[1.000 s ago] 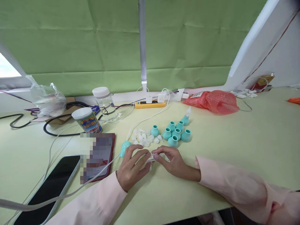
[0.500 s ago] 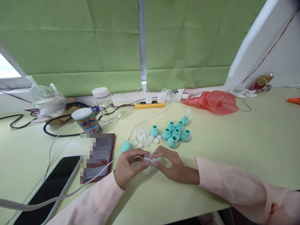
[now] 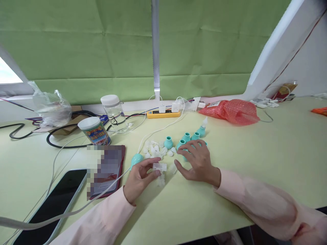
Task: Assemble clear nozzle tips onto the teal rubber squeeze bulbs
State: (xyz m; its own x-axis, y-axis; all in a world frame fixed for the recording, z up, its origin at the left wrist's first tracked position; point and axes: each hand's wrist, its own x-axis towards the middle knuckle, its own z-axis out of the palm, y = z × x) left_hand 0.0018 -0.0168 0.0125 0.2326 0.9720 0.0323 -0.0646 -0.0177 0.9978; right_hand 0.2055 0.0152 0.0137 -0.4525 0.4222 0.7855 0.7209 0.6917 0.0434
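Note:
My left hand (image 3: 140, 178) pinches a short clear plastic tube (image 3: 160, 166) between thumb and fingers, just above the table. Below it lie small translucent pieces (image 3: 161, 180), hard to make out. With fingers spread and nothing in them, my right hand (image 3: 200, 163) hovers in front of several teal squeeze bulbs (image 3: 187, 137), hiding some of them. One teal bulb farther back carries a clear nozzle (image 3: 205, 121). A single open-necked bulb (image 3: 168, 142) stands beside a pile of small white and clear plastic tips (image 3: 154, 149). A glossy teal rounded piece (image 3: 136, 159) lies by my left hand.
On the left are a large black phone (image 3: 53, 204), a dark red phone case (image 3: 108, 173), a printed canister (image 3: 94, 131) and a clear jar (image 3: 114, 114). A yellow power strip (image 3: 163, 114) and red bubble wrap (image 3: 230, 111) lie at the back. White cables (image 3: 84, 207) cross the table.
My right hand has let go of the clear tube and moved up and right toward the teal bulbs, fingers opening. My left hand keeps the tube in nearly the same place.

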